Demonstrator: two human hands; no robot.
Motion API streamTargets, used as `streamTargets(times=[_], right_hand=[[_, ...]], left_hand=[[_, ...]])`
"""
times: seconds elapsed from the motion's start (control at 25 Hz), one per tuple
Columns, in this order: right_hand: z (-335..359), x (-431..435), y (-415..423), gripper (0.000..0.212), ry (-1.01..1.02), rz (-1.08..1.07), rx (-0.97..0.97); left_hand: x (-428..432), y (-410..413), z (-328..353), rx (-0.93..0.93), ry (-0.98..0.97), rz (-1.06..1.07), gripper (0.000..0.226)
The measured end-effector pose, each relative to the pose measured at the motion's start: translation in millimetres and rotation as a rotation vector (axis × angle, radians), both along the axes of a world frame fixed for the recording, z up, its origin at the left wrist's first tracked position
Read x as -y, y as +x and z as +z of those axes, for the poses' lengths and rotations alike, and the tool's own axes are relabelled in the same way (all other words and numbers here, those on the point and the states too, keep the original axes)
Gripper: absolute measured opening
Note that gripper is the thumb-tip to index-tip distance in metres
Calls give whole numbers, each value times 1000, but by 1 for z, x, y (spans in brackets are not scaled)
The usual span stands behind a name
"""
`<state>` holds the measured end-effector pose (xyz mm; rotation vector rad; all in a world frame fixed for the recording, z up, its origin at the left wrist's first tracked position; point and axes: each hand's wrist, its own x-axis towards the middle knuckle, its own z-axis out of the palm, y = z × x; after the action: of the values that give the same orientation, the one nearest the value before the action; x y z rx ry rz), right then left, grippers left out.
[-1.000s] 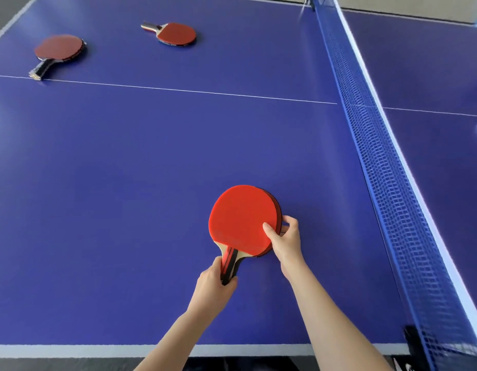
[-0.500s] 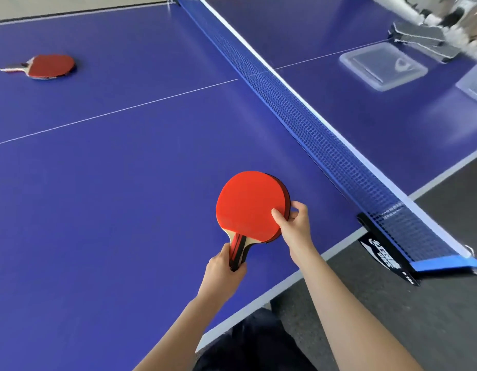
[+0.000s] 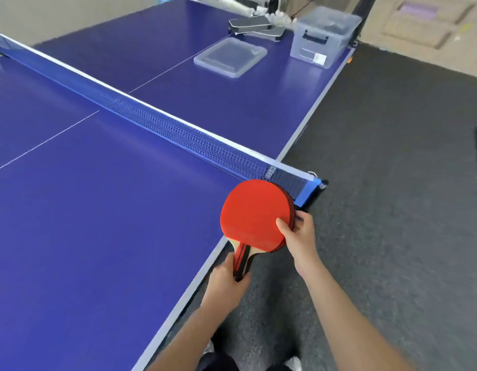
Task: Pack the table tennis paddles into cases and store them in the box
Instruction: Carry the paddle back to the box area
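Two red paddles (image 3: 252, 214) are stacked face to face and held over the table's near right corner, beside the net post. My left hand (image 3: 228, 283) grips their handles from below. My right hand (image 3: 298, 232) pinches the right edge of the blades, thumb on the top face. Beyond the net stands a clear plastic box (image 3: 323, 36) with a dark handle, its clear lid (image 3: 230, 60) lying flat next to it. Grey paddle cases (image 3: 254, 25) lie behind the lid at the table's far end.
The blue net (image 3: 157, 121) crosses the blue table (image 3: 98, 210) diagonally, ending at a blue post (image 3: 310, 194) by my hands. Dark grey carpet (image 3: 392, 210) runs along the table's right side. White balls lie near the cases.
The view has swung right and I have moved along the table edge toward the net post. The far box, lid and cases have come into view; the loose paddles on the table have left it.
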<state>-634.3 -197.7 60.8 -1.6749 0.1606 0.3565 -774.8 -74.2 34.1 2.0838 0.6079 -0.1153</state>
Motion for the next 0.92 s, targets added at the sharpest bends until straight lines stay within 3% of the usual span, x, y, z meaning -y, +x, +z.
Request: streamTargets(times=[0.44, 0.8, 0.92], right_hand=[[20, 273, 78, 55, -87, -266, 33], [13, 303, 213, 51, -63, -235, 39], [9, 292, 279, 51, -72, -199, 46]], left_hand=[[240, 117, 11, 59, -44, -232, 17], [276, 247, 9, 63, -20, -180, 26], [271, 307, 4, 44, -71, -134, 18]])
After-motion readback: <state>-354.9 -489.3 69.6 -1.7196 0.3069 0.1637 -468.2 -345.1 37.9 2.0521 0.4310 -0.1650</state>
